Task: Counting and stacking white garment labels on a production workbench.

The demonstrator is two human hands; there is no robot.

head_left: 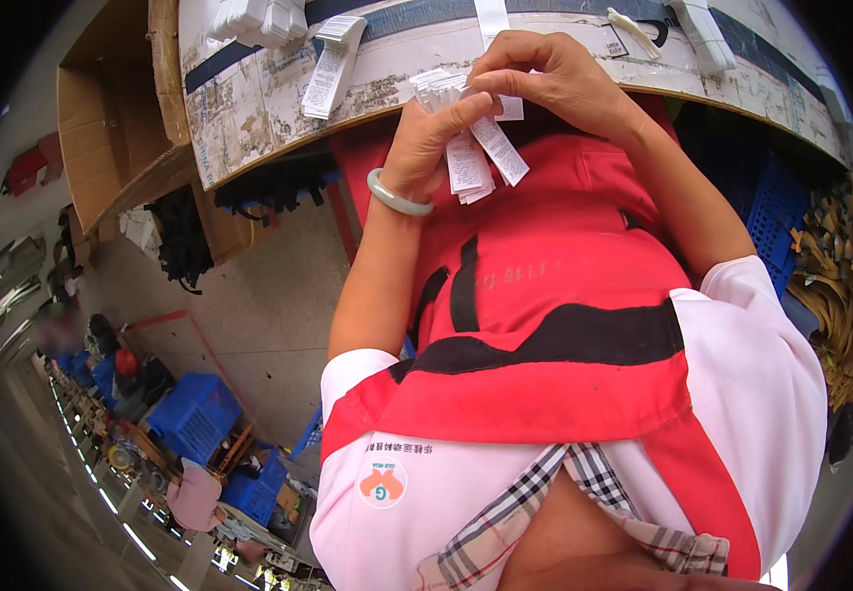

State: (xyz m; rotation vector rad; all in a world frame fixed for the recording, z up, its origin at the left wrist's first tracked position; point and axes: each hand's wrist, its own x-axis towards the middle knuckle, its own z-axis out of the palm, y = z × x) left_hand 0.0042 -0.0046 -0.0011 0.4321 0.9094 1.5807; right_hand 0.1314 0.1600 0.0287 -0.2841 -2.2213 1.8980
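The left hand [421, 146] is closed around a fanned bunch of printed white labels [468, 165] just off the near edge of the tabletop [249, 128], its thumb and fingers covering the middle of the bunch. The right hand [574, 91] is curled with its fingertips at the left thumb, where overlap hides whether it pinches a label. Behind it, a white strip [492, 16] is partly covered, and a label stack [259, 20] at upper left is cut off by the frame.
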